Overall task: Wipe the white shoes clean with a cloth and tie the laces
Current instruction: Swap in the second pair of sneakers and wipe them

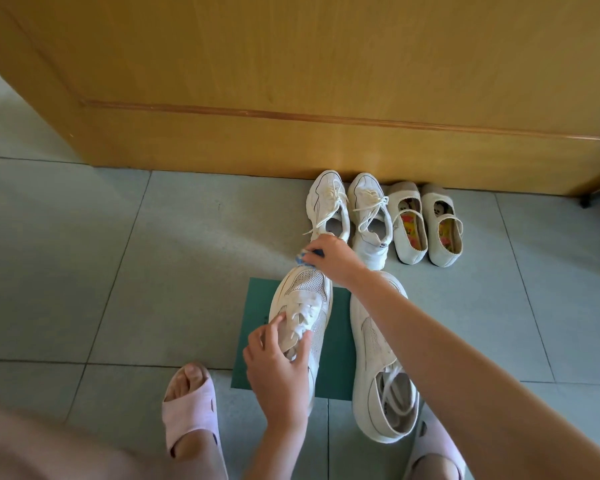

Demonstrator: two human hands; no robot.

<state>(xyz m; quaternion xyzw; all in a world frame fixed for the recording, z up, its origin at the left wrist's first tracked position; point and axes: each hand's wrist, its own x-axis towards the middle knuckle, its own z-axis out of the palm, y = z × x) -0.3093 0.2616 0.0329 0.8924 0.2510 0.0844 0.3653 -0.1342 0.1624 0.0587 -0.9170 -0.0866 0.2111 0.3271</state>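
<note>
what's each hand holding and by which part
The left hand grips the white shoe across its laces; right hand grips the bunched blue cloth, pressed at the toe.

View: one wide-angle camera, worn on the person's head.
Direction: it looked forward and steeply down at the tiled floor (84, 271), facing the wooden door (326, 64) along the floor's far edge.
Nearness: close; the left hand (278, 368) on the white shoe (309, 289) and the right hand (329, 254) gripping the cloth (302, 257) sat mid-view.
Nearest: the wearer's own slippers (187, 410).
</note>
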